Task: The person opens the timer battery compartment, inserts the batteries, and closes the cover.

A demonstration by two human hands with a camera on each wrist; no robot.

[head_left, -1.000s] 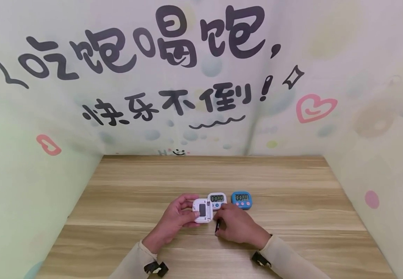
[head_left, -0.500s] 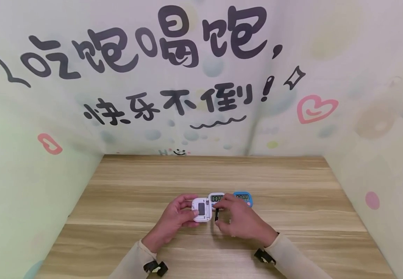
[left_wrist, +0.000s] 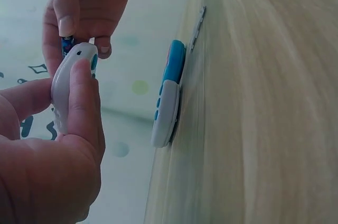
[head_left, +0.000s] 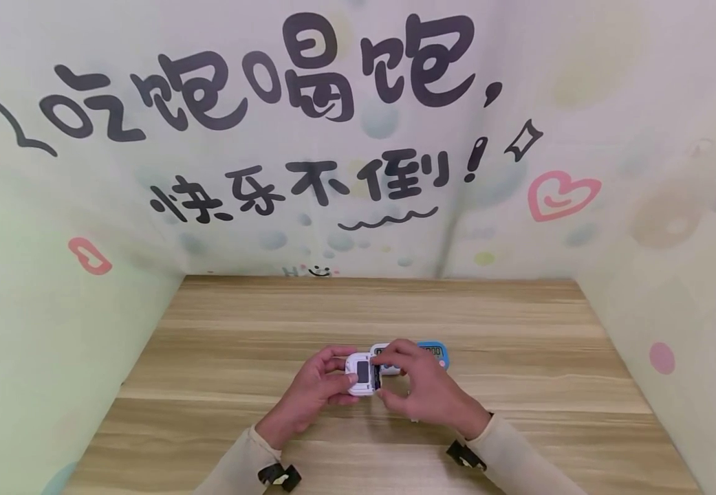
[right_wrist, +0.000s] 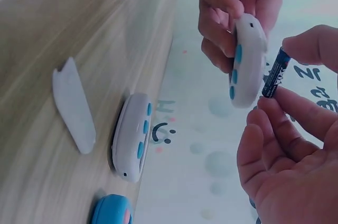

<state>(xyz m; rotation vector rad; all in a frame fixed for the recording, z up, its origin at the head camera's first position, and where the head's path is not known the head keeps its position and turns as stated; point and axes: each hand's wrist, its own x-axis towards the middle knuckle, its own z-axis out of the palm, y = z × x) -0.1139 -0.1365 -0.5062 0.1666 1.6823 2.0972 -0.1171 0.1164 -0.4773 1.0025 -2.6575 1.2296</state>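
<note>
My left hand grips a white digital timer with its back facing up and the battery compartment uncovered along its right side. Between the thumb and fingertips of my right hand is a small dark battery, pinched by its ends. It lies lengthwise along that compartment; in the right wrist view it appears close behind the timer's back, and whether they touch I cannot tell. Blue buttons on the held timer's front show from the right wrist. Part of the battery is hidden behind the timer in the left wrist view.
A second white timer with blue buttons lies on the wooden table, beside a blue timer. My right hand partly covers both from above. A thin white battery cover lies nearer on the tabletop. Printed walls surround the table.
My right hand has lifted the battery from near the tabletop and brought it left to the held timer's compartment. My left hand and its timer have barely shifted.
</note>
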